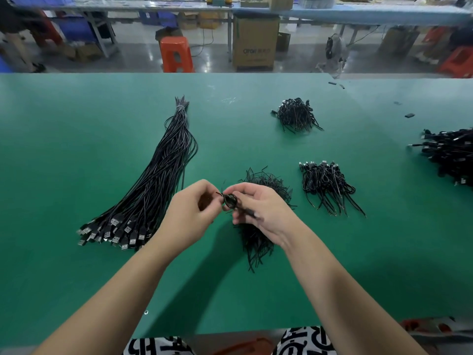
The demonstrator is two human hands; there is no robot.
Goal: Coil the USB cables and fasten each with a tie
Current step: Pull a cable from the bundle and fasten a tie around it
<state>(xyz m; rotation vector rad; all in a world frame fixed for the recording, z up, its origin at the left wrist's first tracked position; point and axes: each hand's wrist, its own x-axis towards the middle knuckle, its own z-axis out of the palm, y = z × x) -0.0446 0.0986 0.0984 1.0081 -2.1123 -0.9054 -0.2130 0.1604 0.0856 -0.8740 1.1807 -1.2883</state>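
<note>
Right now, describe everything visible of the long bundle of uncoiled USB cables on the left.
The bundle of uncoiled cables lies flat on the green table, left of both hands, untouched. Thin black cords, bound by a pale tie near the far end, fan out toward the person. Silver USB plugs cluster at the near end.

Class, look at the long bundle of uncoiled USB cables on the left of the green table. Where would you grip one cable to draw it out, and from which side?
Grip a plug at the near end of the uncoiled bundle, coming from the near side. The plugs fan out loosely there, while the far end is bound together, so a cable probably slides out toward you.
</note>
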